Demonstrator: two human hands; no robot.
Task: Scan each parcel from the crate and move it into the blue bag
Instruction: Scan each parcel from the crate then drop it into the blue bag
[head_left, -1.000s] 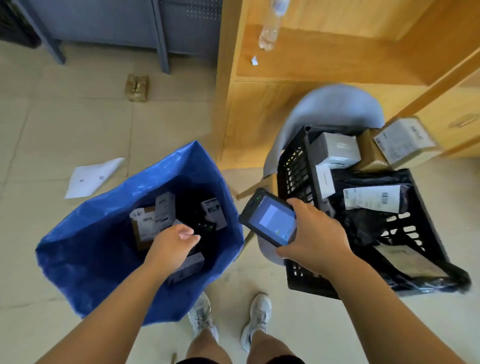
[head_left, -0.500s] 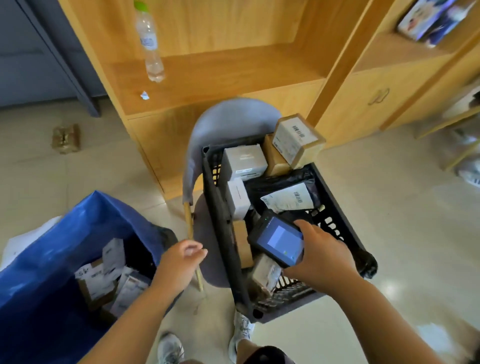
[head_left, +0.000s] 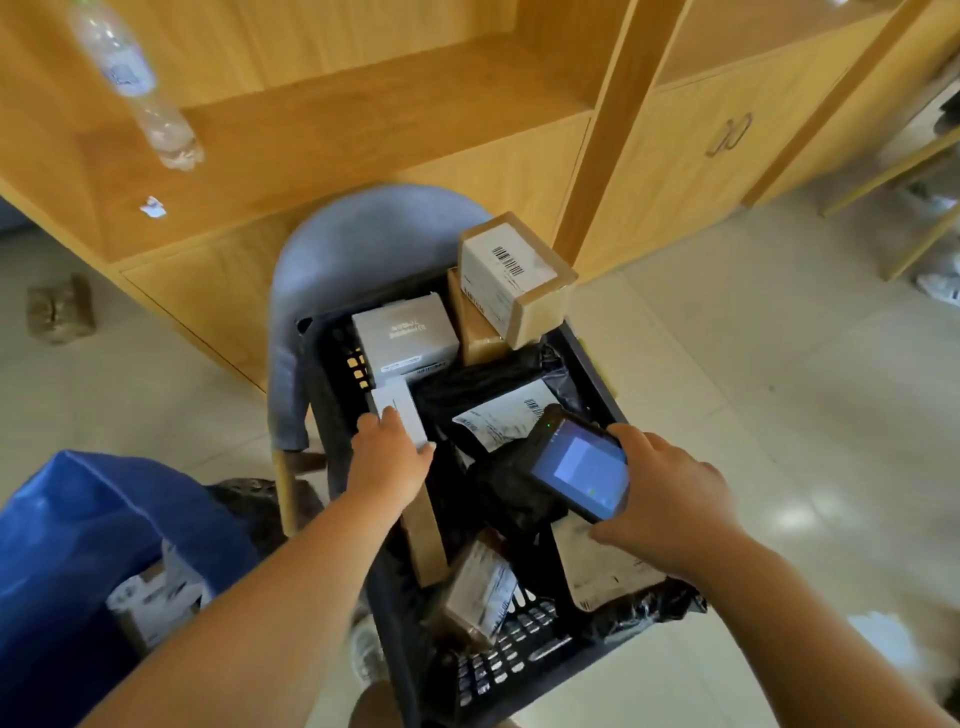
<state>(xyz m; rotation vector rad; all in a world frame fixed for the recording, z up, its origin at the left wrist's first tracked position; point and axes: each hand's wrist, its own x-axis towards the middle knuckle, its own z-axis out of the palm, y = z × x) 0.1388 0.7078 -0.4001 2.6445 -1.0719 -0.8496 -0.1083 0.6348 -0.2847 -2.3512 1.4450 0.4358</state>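
A black plastic crate (head_left: 326, 400) stands on a grey chair and holds several parcels: a grey box (head_left: 405, 338), a cardboard box with a barcode label (head_left: 514, 275), a black poly bag with a white label (head_left: 501, 415) and a small white box (head_left: 397, 410). My left hand (head_left: 389, 462) is inside the crate, its fingers and thumb closed around the near end of the small white box. My right hand (head_left: 670, 504) holds a handheld scanner (head_left: 576, 470) over the crate, screen lit and facing up. The blue bag (head_left: 78, 525) stands open at the lower left with parcels inside.
The grey chair (head_left: 363, 234) backs onto a wooden shelf unit (head_left: 363, 130) with a plastic bottle (head_left: 135, 88) on it. A brown packet (head_left: 60, 309) lies on the tiled floor at the left. Open floor lies to the right of the crate.
My left hand has moved from above the blue bag across into the crate and onto the small white box. The view has swung right, towards the crate. The scanner stays in my right hand.
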